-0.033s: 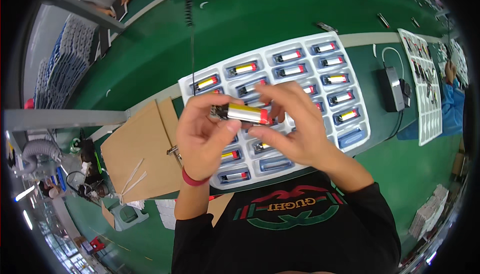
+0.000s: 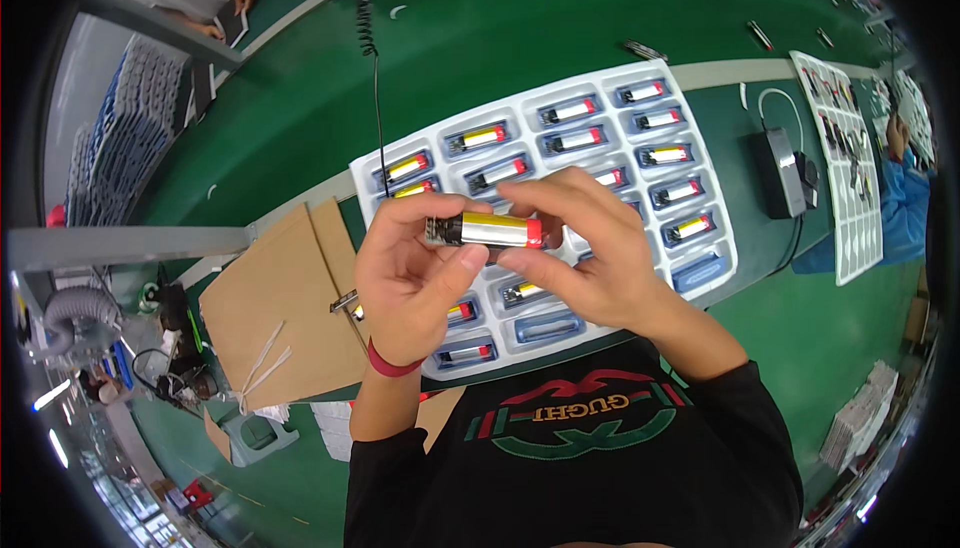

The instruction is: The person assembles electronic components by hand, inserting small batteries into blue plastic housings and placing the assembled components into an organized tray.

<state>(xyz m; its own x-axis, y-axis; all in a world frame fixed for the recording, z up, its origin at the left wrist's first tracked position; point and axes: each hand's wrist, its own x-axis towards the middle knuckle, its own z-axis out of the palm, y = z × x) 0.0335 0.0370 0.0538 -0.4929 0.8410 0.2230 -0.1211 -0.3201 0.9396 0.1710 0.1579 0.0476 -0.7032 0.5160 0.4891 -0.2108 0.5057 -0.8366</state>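
My left hand (image 2: 410, 268), with a red band at its wrist, grips a small battery cell (image 2: 500, 232) between thumb and fingers. The cell has a silver wrap, a yellow strip, a red end at the right and a black end at the left. My right hand (image 2: 590, 248) pinches its red end with thumb and fingers. Beneath both hands lies a white tray (image 2: 728, 218) with blue-lined pockets. Similar cells, such as a cell (image 2: 690, 229) at the right, lie in many of them. My hands hide the tray's middle.
Brown cardboard (image 2: 280, 308) lies left of the tray. A black adapter (image 2: 780, 173) with a white cable and another white tray (image 2: 845, 168) are at the right. A coiled cord (image 2: 362, 18) hangs above the green belt (image 2: 270, 98). Co-workers sit at far left and right.
My right fingers have closed in on the cell's red end. The cell has turned slightly, and more of its silver side shows. The whole view has shifted slightly.
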